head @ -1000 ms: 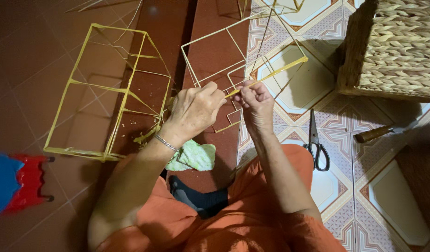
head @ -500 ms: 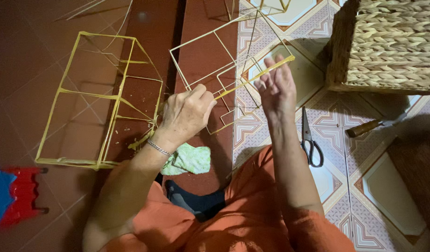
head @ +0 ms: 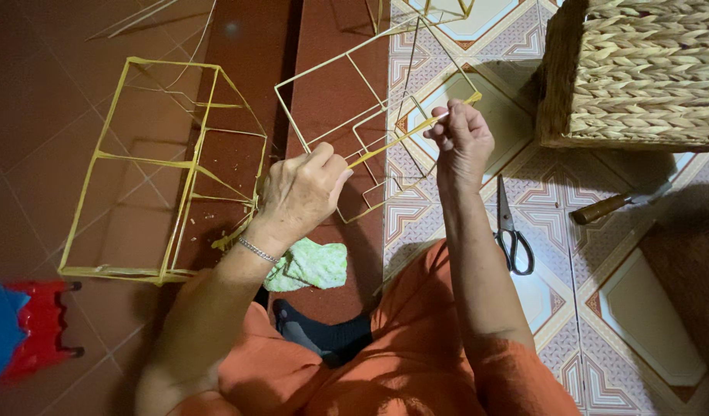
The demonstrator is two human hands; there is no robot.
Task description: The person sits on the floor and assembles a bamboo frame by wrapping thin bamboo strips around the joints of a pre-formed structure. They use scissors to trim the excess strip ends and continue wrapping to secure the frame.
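Seated on the floor, orange clothes. Left hand [head: 304, 192] pinches the near end of a yellow strip [head: 404, 132], fingers curled over it; right hand [head: 462, 139] pinches the far end, fingertips closed. Strip held taut between the hands, above the pale open frame [head: 331, 92] on the tiles.

Judgement: strip looks thin, light and springy, likely to kink or split if bent sharply; best gripped near the ends, as now. Frame looks fragile and should be lifted at its corners.

Finished yellow frame [head: 165, 173] lies left, well apart. Scissors [head: 511, 231] just right of the right forearm. Woven basket [head: 647, 73] is cut off at top right. Wooden-handled tool [head: 605, 208]: blade in shadow, kind unclear. Whether the strip touches the frame cannot be told.
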